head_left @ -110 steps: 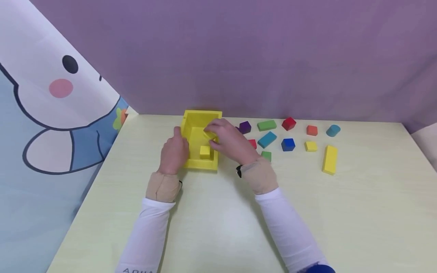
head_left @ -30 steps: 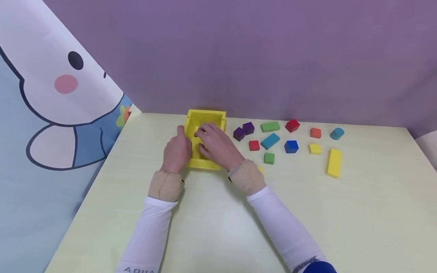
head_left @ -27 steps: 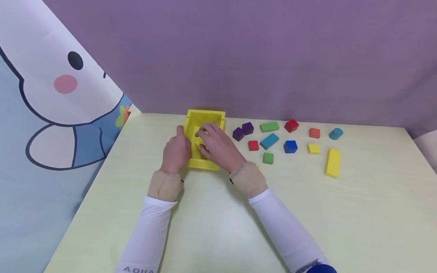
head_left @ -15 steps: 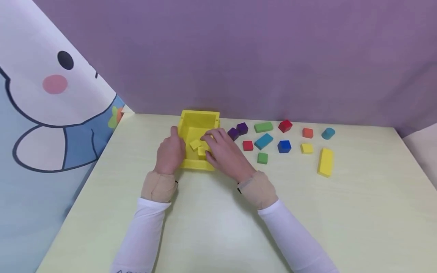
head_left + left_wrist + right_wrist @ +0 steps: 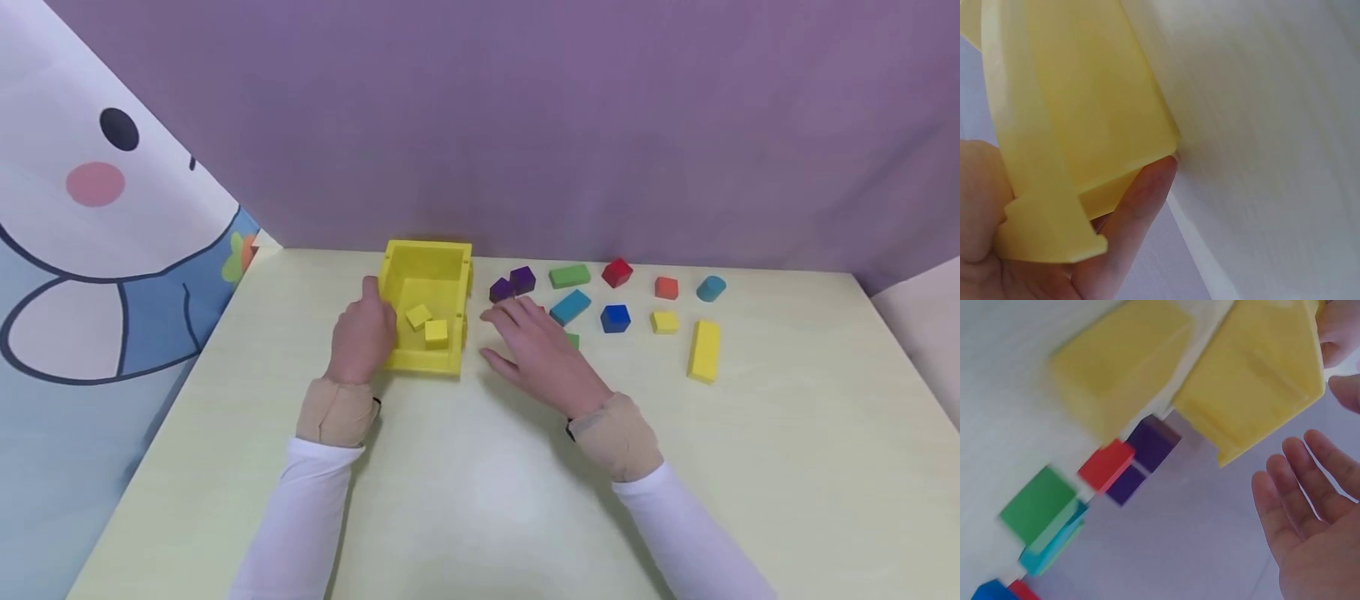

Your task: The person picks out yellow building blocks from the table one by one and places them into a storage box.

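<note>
My left hand (image 5: 362, 337) grips the left wall of a yellow plastic box (image 5: 422, 361). In the left wrist view the thumb and fingers lie on either side of the box's rim. Inside the box sit a small yellow block (image 5: 418, 317) and a yellow cube (image 5: 436, 335) close together. To the right of the box, my right hand (image 5: 546, 358) hovers over the table with spread fingers and holds nothing. Its fingertips overlap two purple cubes (image 5: 522, 280) in the head view. The right wrist view shows a blurred yellow block (image 5: 1122, 362) below it, hidden by the hand in the head view.
Right of the box lie green (image 5: 570, 276) and light blue (image 5: 570, 307) blocks, a red cube (image 5: 617, 272), a blue cube (image 5: 615, 318), an orange-red block (image 5: 667, 287), a small yellow block (image 5: 664, 322), a blue cylinder (image 5: 711, 288) and a long yellow block (image 5: 704, 351). A purple cloth (image 5: 525, 125) hangs behind.
My right hand has left the box and moved right, its fingers now apart. Two yellow blocks show in the box, where one lay clear earlier. The left hand keeps its grip.
</note>
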`<state>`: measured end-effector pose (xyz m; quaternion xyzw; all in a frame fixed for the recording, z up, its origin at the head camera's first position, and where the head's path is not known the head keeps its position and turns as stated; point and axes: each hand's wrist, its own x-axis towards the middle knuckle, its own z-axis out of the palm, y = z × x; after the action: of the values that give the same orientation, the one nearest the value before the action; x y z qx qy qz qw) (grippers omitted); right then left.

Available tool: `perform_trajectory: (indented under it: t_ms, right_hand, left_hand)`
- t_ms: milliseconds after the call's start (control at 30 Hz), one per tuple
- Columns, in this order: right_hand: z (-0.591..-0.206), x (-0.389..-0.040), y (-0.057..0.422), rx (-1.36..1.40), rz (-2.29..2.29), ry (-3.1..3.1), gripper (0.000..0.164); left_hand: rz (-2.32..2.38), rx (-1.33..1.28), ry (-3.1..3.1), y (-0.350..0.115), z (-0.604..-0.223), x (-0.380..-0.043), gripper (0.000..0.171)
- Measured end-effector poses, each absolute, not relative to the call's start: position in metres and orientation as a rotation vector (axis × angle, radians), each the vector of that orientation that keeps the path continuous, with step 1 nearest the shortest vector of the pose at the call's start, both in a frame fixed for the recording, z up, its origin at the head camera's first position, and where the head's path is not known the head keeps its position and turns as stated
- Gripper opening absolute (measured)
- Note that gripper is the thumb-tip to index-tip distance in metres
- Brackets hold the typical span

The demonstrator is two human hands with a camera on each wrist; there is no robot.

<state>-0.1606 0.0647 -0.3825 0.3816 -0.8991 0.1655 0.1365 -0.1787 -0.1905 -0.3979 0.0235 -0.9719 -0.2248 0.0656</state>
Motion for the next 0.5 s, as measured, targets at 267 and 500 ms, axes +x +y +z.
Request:
perform_trajectory:
  t_ms: [267,500]
  right_hand:
    - [-0.388,-0.148,0.091,1.095,0.446,-2.679,0.047]
    - [-0.390,-0.139,0.109,1.066,0.437,-2.786,0.049]
  left_hand:
    - [-0.684,0.062,-2.924,-0.191,-0.398,-0.177,0.034]
    - [-0.687,0.054,-2.920,-0.190,-0.398,-0.179,0.033]
